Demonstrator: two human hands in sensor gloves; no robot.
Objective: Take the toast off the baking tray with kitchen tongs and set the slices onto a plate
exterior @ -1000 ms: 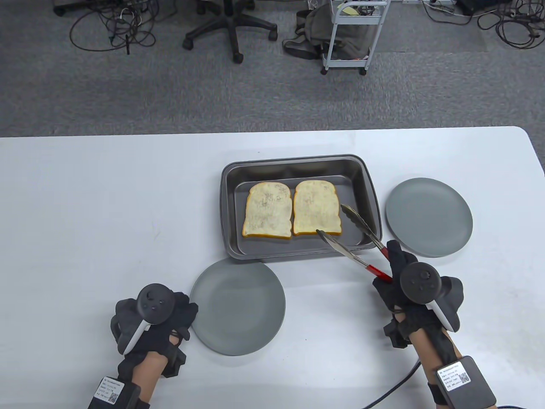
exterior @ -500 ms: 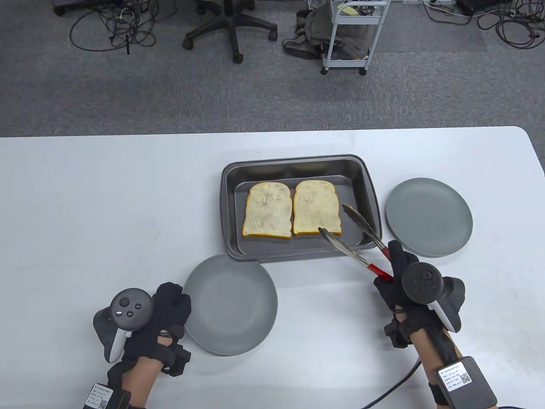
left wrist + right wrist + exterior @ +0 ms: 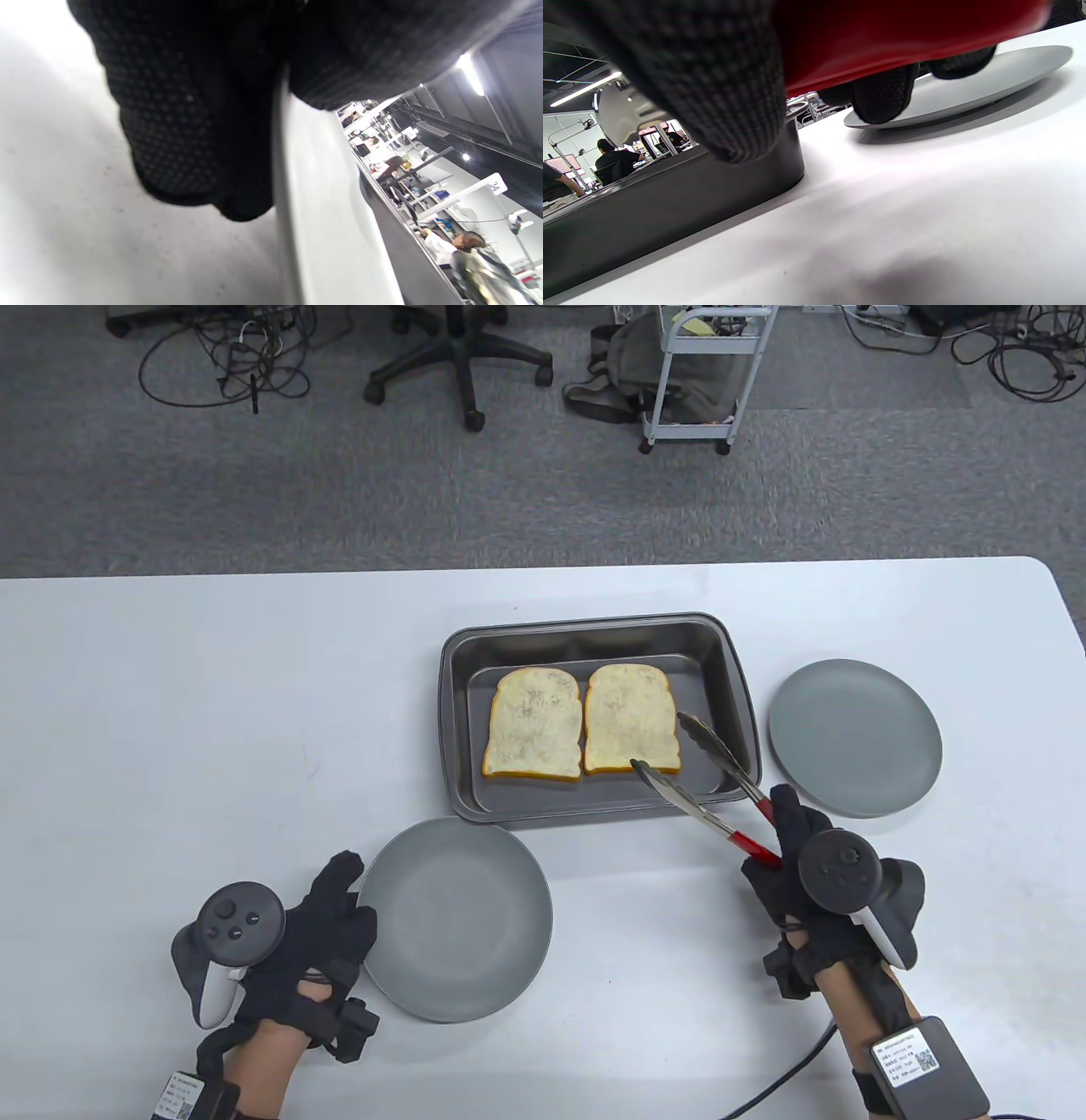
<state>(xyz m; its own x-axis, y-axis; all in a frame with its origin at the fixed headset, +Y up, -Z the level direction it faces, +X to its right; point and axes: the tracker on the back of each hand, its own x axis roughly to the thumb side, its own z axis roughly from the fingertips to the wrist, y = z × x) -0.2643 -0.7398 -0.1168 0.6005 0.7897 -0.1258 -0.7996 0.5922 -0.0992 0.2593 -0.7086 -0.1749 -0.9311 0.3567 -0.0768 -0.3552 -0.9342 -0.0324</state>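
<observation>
A white worktop (image 3: 212,712) is seen against grey carpet (image 3: 339,509). Beyond its far edge, an office chair base (image 3: 462,360) with castors is noted, beside a white wheeled trolley (image 3: 704,381) with a dark bag (image 3: 615,377) on the floor against it. Loose cables (image 3: 225,364) are observed at far left, and more cables (image 3: 1018,356) at far right.

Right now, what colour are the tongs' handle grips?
Red, on the metal kitchen tongs in the right hand; the table view shows it best.
</observation>
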